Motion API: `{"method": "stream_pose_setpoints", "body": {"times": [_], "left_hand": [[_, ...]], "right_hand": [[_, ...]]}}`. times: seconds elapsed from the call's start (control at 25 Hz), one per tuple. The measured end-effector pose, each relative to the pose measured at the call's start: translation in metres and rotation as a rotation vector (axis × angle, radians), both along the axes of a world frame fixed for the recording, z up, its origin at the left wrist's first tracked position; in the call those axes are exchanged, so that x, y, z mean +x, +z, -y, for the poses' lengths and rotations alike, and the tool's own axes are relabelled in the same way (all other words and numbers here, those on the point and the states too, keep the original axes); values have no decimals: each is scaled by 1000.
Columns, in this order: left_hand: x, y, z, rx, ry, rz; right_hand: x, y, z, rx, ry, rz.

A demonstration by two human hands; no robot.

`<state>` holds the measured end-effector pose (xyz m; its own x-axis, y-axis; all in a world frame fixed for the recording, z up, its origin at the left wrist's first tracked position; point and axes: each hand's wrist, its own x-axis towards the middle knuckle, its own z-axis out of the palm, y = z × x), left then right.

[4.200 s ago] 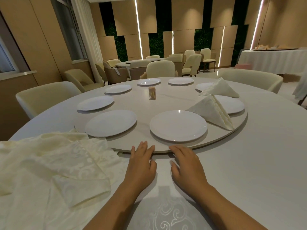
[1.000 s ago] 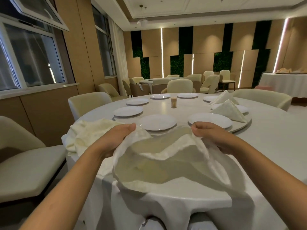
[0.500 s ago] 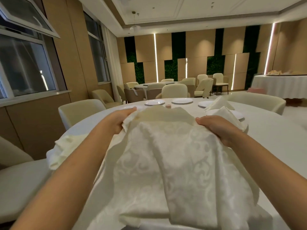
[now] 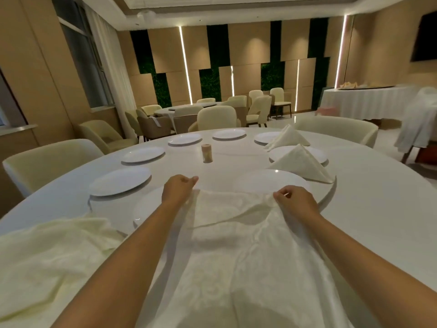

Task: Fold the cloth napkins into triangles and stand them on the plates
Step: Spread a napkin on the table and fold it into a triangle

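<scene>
A cream patterned cloth napkin lies spread on the round table in front of me, its far edge over the turntable rim. My left hand pinches its far left corner and my right hand pinches its far right corner. Just beyond my hands sits a bare white plate. Two folded triangle napkins stand on plates at the right: a near triangle napkin and a far triangle napkin. Several other bare plates ring the turntable, such as a left plate.
A pile of loose cream napkins lies at the table's near left. A small toothpick holder stands at the turntable's centre. Cream chairs surround the table. Another set table and a draped side table stand farther back.
I picked a napkin off the pile, shook it open in the air, and have now lowered it flat onto the table, both hands still holding its far corners.
</scene>
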<state>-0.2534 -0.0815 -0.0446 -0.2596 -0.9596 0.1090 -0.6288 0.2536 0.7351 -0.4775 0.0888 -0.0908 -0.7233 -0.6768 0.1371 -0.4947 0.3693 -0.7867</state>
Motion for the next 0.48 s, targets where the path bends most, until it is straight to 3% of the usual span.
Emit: {"method": "stream_pose_setpoints", "body": {"times": [0.16, 0.36, 0.48], "left_hand": [[-7, -27, -16, -247, -36, 65], [24, -60, -42, -249, -60, 89], [43, -76, -42, -210, -55, 87]], "right_hand": [[10, -11, 8, 24, 32, -318], [37, -21, 16, -18, 298, -378], [58, -21, 28, -53, 385, -278]]}}
